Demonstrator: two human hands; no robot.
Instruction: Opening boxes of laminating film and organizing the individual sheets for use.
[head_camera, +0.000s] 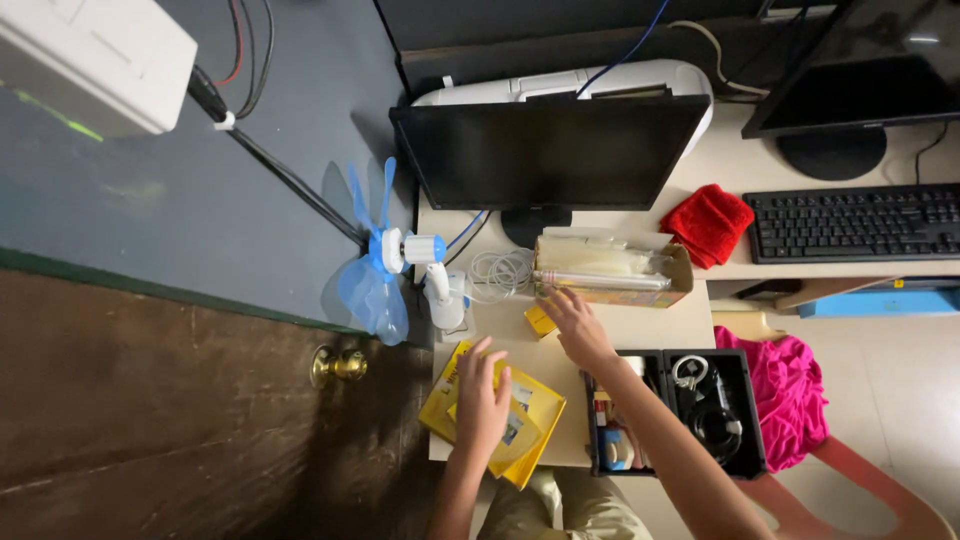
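My left hand (483, 400) lies flat, fingers spread, on a stack of yellow booklets (527, 440) at the desk's near left corner. My right hand (575, 325) reaches forward over the desk, its fingers at the front wall of an open cardboard box (682, 280) that holds long clear-wrapped tubes. A small yellow packet (539, 321) lies just left of that hand, partly under its fingers; whether the fingers grip it cannot be told.
A black monitor (548, 150) stands behind the box, a white printer behind it. A blue-bladed desk fan (385, 255) and coiled white cable (500, 272) sit left. A black compartment tray (745, 420), red cloth (708, 222), keyboard (855, 222) and pink cloth (790, 385) lie right.
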